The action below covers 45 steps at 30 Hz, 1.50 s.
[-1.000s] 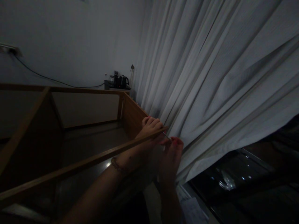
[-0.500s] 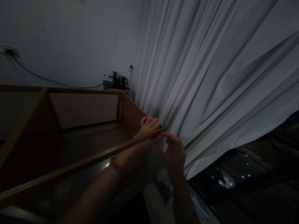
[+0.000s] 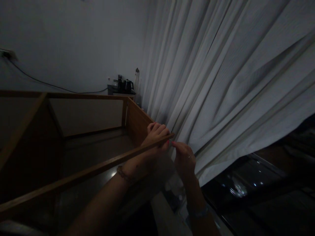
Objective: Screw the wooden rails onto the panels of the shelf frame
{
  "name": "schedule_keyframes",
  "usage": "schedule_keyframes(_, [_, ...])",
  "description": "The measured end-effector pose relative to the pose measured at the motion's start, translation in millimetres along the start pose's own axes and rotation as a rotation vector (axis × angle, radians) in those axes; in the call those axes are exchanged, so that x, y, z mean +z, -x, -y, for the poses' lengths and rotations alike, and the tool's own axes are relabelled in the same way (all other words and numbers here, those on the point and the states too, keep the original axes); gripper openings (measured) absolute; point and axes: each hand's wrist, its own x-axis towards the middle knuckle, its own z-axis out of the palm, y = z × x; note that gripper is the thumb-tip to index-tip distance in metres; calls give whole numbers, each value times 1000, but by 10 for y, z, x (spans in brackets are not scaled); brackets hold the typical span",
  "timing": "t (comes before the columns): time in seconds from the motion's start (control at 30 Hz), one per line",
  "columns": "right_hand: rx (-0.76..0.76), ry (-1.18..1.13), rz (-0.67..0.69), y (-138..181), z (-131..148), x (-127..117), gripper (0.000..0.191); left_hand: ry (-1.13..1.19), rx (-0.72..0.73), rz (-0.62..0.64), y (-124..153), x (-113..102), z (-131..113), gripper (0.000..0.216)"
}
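In the head view, a long wooden rail [image 3: 105, 164] of an open cabinet frame slants up to a corner near the curtain. My left hand [image 3: 157, 133] reaches past this rail, its fingers curled over the top edge of the wooden end panel [image 3: 137, 118] at the corner; its thumb shows below the rail's end. Close to that thumb is my right hand [image 3: 184, 157], with fingers pinched together around a small, thin, light-coloured piece [image 3: 171, 141] at the rail's end. Dim light hides the exact kind of that piece.
A white curtain [image 3: 209, 82] hangs close on the right beside the corner. A wooden divider [image 3: 24, 124] crosses the frame at left. Farther back, a black kettle [image 3: 128, 85] stands on a small cabinet, and a cable [image 3: 56, 86] runs along the wall.
My right hand has turned a little and drawn slightly down from the rail's end, so its ring now shows. My left hand's thumb shows more clearly; that hand keeps its place.
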Motion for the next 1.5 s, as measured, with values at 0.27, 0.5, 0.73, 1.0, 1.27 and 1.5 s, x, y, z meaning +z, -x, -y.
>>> schedule_keyframes(0.27, [191, -167, -34, -4, 11, 4, 17, -48, 11, -67, 0, 23, -12, 5])
schedule_keyframes(0.5, [712, -758, -274, 34, 223, 177, 21, -67, 51, -106, -9, 42, 11, 4])
schedule_keyframes(0.73, [985, -841, -421, 125, 429, 458, 41, -59, 47, -114, 1, 76, 41, 6])
schedule_keyframes(1.0, [1229, -796, -584, -113, 751, 370, 41, -82, 40, -145, -4, 81, 34, 13])
schedule_keyframes(1.27, [1082, -538, -454, -187, 786, 308, 40, -85, 29, -95, -5, 62, 33, 12])
schedule_keyframes(1.5, [687, -276, -260, -118, 546, 224, 35, -53, 17, -55, -7, 47, 9, 10])
